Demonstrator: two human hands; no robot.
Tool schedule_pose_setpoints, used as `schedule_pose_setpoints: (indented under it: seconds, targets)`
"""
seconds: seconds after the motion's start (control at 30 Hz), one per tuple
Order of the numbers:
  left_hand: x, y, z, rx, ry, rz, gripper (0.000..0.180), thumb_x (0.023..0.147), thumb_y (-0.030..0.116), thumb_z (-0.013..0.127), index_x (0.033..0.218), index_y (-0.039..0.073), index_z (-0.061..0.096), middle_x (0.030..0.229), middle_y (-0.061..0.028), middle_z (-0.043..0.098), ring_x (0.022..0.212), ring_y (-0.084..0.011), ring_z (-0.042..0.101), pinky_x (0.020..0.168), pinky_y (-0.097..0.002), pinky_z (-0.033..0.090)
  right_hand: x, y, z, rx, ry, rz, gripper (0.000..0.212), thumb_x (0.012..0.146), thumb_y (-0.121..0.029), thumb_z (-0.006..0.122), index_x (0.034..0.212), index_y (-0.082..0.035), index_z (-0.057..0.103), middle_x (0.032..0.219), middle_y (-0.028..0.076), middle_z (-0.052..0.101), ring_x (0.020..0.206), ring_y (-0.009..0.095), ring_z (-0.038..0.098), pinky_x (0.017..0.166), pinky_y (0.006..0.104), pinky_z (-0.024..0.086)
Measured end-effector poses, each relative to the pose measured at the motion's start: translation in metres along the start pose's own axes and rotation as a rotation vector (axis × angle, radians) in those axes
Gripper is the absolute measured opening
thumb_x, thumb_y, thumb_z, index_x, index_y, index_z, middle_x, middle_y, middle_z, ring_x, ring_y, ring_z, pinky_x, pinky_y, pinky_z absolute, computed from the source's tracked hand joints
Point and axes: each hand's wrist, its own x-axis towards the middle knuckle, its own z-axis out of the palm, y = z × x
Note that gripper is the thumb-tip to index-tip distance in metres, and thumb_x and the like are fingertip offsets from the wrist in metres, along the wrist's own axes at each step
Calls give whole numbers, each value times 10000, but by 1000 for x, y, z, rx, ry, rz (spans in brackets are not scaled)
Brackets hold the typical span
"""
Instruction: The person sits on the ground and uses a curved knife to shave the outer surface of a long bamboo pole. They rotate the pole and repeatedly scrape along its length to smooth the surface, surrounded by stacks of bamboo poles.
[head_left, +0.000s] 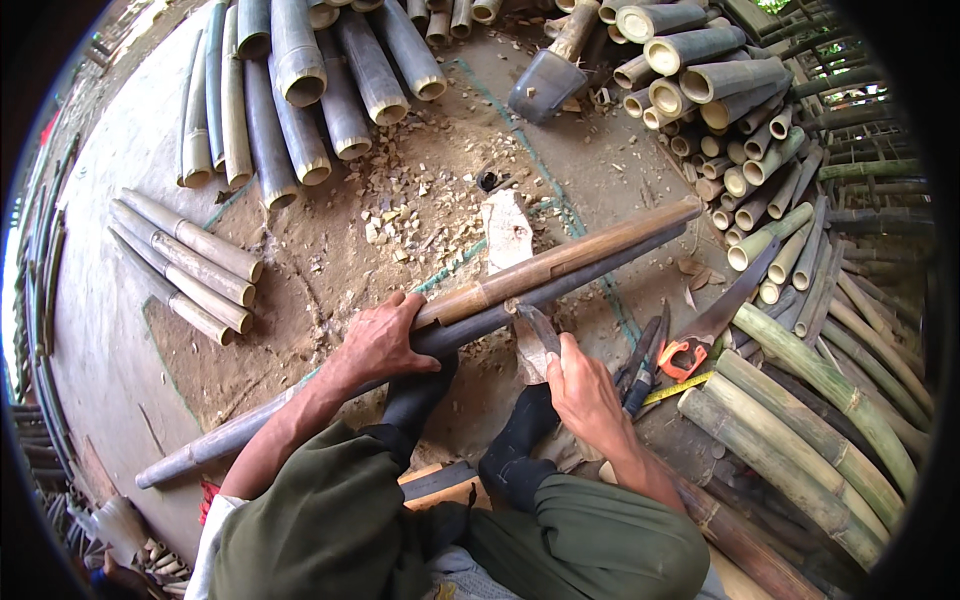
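Across the middle of the frame, a dusty floor [620,165] bears wood chips [395,225]; at upper right stands a bamboo stack [730,80]. The left grip [385,335] encircles a dark pole [590,285] at centre; the right grip [585,390] holds a knife [539,328].

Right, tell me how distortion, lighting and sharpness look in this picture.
Head view: fisheye bending toward the dark rim, where the long green pole at right appears bowed; head view: the pale floor toward the left looks bright, almost washed out; head view: the left hand and right hand look fairly sharp.
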Motion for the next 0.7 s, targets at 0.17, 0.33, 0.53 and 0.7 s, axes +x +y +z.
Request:
schedule_pose_setpoints:
  seconds: [0.17, 0.33, 0.53, 0.7]
  targets:
    - [-16, -4, 6, 60, 23, -63, 844, 673, 469, 934, 1290, 13, 584, 1142, -209, 642, 1060, -432, 692, 912, -511, 561, 3, -2, 6, 14, -32, -1, 264, 1055, -120, 528, 1181, 112, 540, 774, 364, 624, 805, 561, 649, 709, 618, 490]
    - [-16, -3, 6, 62, 34, -60, 742, 683, 454, 912, 1168, -14, 603, 1101, -208, 636, 996, -429, 712, 886, -512, 573, 6, -1, 13, -27, 6, -78, 192, 1034, -93, 569, 1085, 87, 526, 752, 350, 651, 788, 535, 695, 679, 596, 542]
    - [-20, -4, 6, 63, 53, -54, 731, 679, 451, 914, 1158, -16, 619, 1107, -204, 641, 1003, -427, 711, 890, -501, 576, 12, 0, 21, -81, 20, -105, 157, 1025, -95, 574, 1018, 52, 517, 739, 335, 663, 777, 532, 703, 675, 597, 564]
    - [-18, 1, 12, 67, 32, -55, 762, 667, 454, 921, 1187, -15, 620, 1148, -216, 647, 1046, -424, 705, 911, -490, 578, 7, 30, 19, -254, -71, -210, 198, 999, -111, 565, 1063, 75, 545, 816, 341, 662, 818, 532, 688, 708, 609, 547]
